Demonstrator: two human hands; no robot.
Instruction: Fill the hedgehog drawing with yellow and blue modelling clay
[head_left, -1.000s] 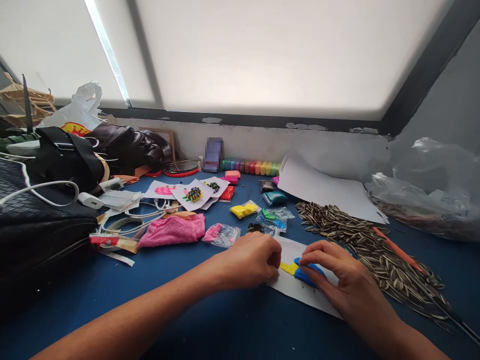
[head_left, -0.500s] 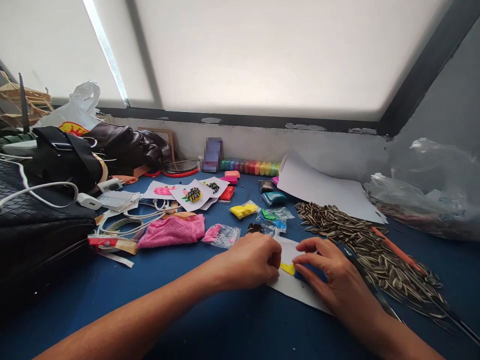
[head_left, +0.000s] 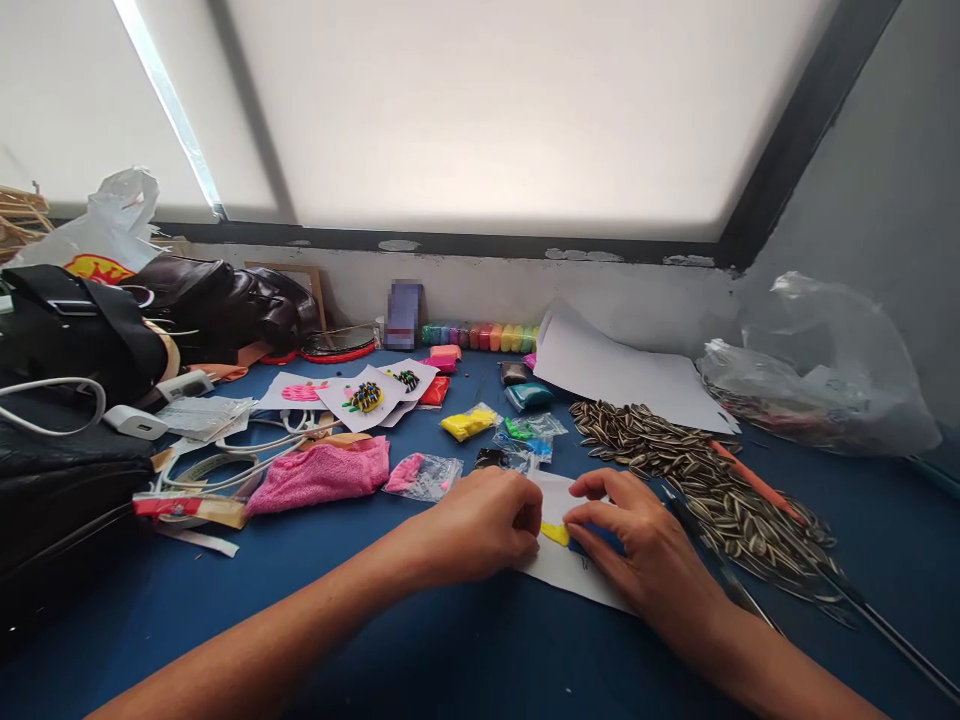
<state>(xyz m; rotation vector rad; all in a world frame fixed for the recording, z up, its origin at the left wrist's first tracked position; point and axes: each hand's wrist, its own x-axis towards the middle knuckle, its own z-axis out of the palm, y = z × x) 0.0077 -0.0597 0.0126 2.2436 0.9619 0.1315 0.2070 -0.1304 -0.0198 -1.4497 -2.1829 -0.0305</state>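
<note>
A strip of yellow modelling clay (head_left: 556,533) lies on a sheet of white paper (head_left: 581,588) between my hands. My left hand (head_left: 491,525) is closed at the strip's left end, its fingers curled in. Whatever those fingertips hold is hidden. From the other side, the thumb and forefinger of my right hand (head_left: 637,530) pinch at the right end of the yellow clay, the other fingers raised and bent. Something dark blue (head_left: 604,540) shows on the paper beneath my right palm, mostly covered.
Bags of coloured clay, one yellow (head_left: 469,423), lie beyond my hands. Striped sunflower seeds (head_left: 675,450) are piled at right with a pen (head_left: 686,515) beside them. A pink cloth (head_left: 322,475), cables and decorated paper cards (head_left: 360,400) are at left.
The whole view has shifted, so things appear farther left. Both hands keep nearly the same pose at the yellow clay.
</note>
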